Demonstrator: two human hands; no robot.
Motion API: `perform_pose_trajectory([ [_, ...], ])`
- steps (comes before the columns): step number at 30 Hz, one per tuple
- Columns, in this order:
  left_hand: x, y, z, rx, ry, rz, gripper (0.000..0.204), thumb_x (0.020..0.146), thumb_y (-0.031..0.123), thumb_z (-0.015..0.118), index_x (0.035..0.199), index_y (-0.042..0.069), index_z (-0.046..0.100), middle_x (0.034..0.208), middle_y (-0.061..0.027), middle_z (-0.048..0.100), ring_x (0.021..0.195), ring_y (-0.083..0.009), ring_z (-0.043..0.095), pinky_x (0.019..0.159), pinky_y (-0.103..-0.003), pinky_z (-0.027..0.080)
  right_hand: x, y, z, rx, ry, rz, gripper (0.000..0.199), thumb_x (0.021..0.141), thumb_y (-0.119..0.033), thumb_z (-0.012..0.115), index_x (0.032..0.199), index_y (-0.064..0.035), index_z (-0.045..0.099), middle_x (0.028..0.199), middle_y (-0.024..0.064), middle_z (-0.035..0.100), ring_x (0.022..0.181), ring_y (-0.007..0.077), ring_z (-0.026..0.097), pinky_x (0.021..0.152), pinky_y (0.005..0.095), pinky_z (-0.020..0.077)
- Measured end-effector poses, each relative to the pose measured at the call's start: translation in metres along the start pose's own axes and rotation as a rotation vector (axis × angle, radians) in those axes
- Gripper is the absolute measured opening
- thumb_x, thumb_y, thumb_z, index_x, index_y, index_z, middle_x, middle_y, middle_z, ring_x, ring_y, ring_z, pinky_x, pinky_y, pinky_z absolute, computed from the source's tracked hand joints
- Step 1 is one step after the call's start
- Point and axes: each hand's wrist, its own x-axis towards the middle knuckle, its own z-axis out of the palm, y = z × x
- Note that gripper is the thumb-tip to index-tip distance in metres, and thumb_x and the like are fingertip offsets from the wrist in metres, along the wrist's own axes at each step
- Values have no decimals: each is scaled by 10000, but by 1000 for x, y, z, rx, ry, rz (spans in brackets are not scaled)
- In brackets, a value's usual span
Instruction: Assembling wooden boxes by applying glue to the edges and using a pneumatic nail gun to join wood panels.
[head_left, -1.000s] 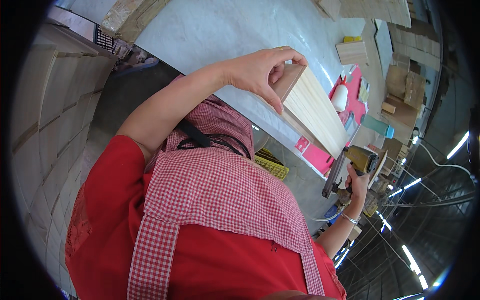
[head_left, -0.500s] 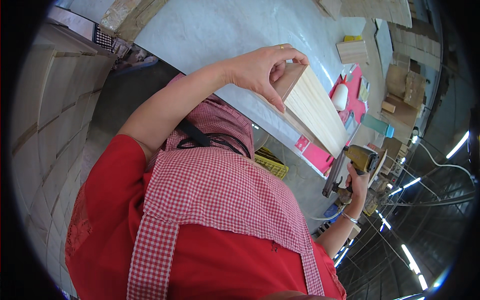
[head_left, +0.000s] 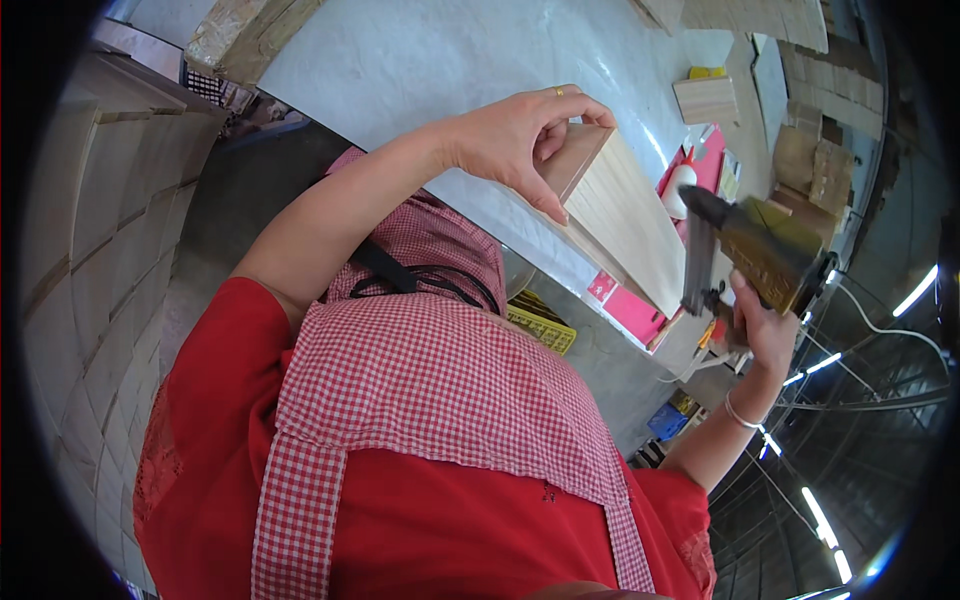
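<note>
My left hand (head_left: 515, 142) spans the near end of a pale wooden box (head_left: 628, 222), thumb on one edge and fingers over the opposite one. The box rests on the grey-white worktable (head_left: 420, 60), and its long side panel faces right. In my right hand (head_left: 768, 325) is a yellow-and-black nail gun (head_left: 768, 250), gripped by its handle and slightly blurred. The gun is raised beyond the far right end of the box, apart from the wood as far as I can see. The inside of the box is hidden.
A white glue bottle (head_left: 680, 188) with a red tip lies on a pink sheet (head_left: 708, 160) behind the box. Wood blocks (head_left: 706, 100) and boards (head_left: 755, 22) lie farther back. Stacked panels (head_left: 110, 200) stand at left; a yellow crate (head_left: 542, 325) sits below the table.
My right hand has lifted the nail gun up and to the right, and turned it, from beside the box's far end. My left hand and the box have barely moved.
</note>
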Motion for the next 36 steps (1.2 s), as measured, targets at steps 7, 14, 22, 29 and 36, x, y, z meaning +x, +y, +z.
perform_pose_trajectory([
  [7,1,-2,0,-22,-6,5,1004,473,253,943,1375,164,513,991,23,477,723,-122,453,777,-268,455,24,-56,16,66,-172,-369,340,807,-103,822,1083,33,677,1050,100,719,903,171,659,816,315,527],
  [14,1,0,-1,-9,-2,-2,1015,449,271,942,1367,163,521,997,27,483,716,-120,457,763,-269,463,31,-62,25,64,-180,-510,365,812,-168,830,1080,21,669,934,57,673,790,135,590,710,296,460],
  [22,2,-1,0,-10,7,7,1016,442,286,942,1360,155,527,1021,28,500,715,-119,461,766,-268,468,33,-60,27,65,-153,-594,318,853,-255,807,1029,-18,688,670,-36,585,510,46,445,446,234,316],
  [29,2,-1,1,-2,3,8,1018,442,292,941,1361,154,526,1022,29,503,716,-120,462,790,-271,466,34,-61,27,75,-148,-589,309,847,-268,813,1011,-31,700,661,-44,575,505,48,428,448,240,310],
  [36,0,-2,0,32,11,38,1017,470,295,932,1387,162,513,1078,16,512,740,-129,475,832,-279,460,32,-70,25,-38,-148,-557,303,832,-282,825,991,-49,715,660,-47,574,508,50,427,450,244,306],
])
